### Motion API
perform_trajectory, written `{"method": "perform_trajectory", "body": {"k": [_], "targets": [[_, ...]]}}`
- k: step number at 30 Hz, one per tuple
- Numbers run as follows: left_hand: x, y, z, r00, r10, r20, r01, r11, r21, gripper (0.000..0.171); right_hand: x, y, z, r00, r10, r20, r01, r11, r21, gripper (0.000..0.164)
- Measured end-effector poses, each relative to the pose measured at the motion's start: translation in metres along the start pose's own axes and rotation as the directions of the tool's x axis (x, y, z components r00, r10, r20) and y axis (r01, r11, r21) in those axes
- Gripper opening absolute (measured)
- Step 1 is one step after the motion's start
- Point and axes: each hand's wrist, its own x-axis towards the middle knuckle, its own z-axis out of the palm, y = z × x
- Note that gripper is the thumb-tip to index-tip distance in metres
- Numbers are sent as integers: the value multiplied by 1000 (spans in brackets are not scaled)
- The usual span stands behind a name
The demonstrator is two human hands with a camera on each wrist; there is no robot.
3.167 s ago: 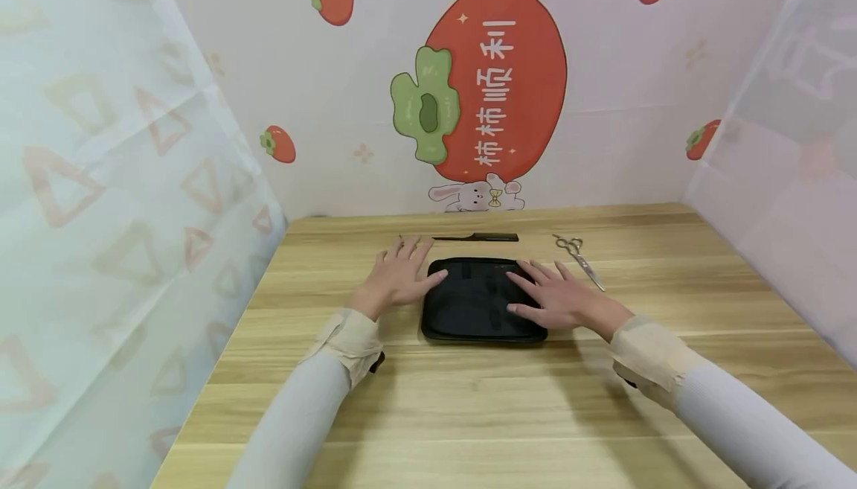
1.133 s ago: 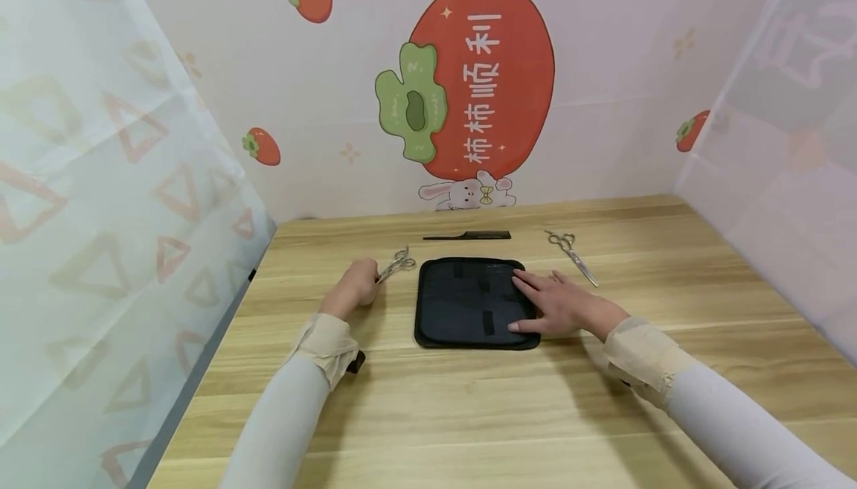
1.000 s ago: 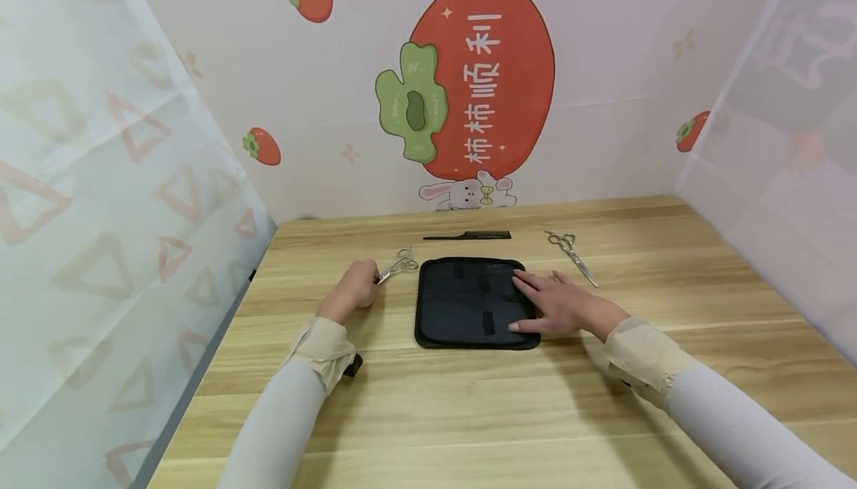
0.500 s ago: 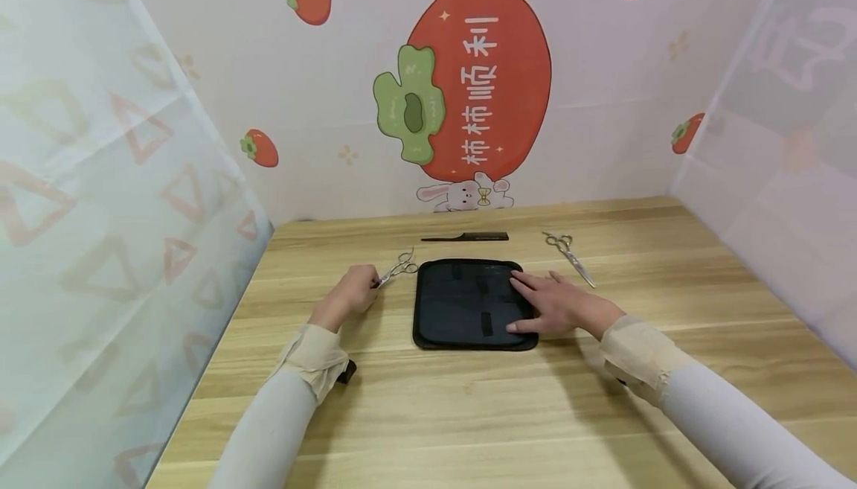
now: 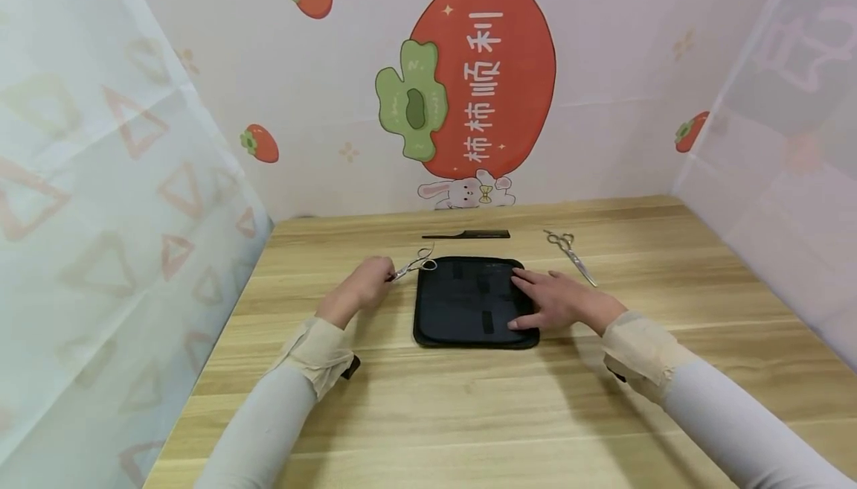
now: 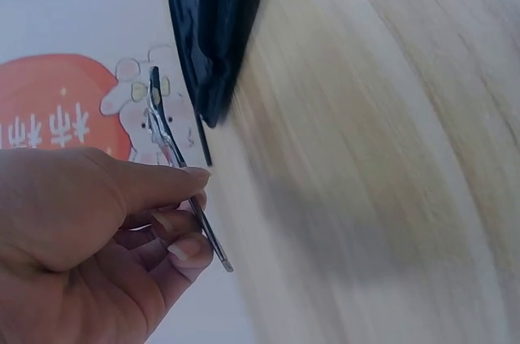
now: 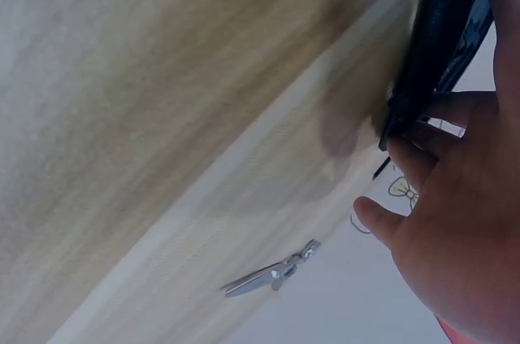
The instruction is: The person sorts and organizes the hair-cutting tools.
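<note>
My left hand (image 5: 364, 286) pinches a pair of silver scissors (image 5: 413, 263) by the blade end, with the finger loops pointing right over the left edge of a flat black case (image 5: 469, 303). In the left wrist view, thumb and fingertips grip the scissors (image 6: 162, 128) just off the table. Fingers spread, my right hand (image 5: 556, 301) rests on the case's right edge. The right wrist view has the hand (image 7: 463, 198) touching the case's side (image 7: 431, 43). Several darker strips show on the case's rounded rectangular surface.
A second pair of silver scissors (image 5: 572, 257) lies on the table beyond my right hand. Behind the case lies a black tail comb (image 5: 478, 234). The wooden table (image 5: 469, 414) meets a patterned cloth backdrop (image 5: 321, 102) at the back; cloth also hangs at both sides.
My left hand first lay spread beside the case, then took hold of the scissors. It has since moved right, bringing the loops to the case's edge. My right hand stays on the case.
</note>
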Motion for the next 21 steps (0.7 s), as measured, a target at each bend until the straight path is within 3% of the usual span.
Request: {"method": "perform_trajectory", "body": {"k": [12,21], "targets": [[5,32,-5,992,126,-17,-126,992,22,5,4,-3,-17,1000,12,18,-13,1000,27,68],[7,54,-3,983,185,-18,-185,983,19,4,6,-8,-31,998,8,-64,-4,998,63,62]]}}
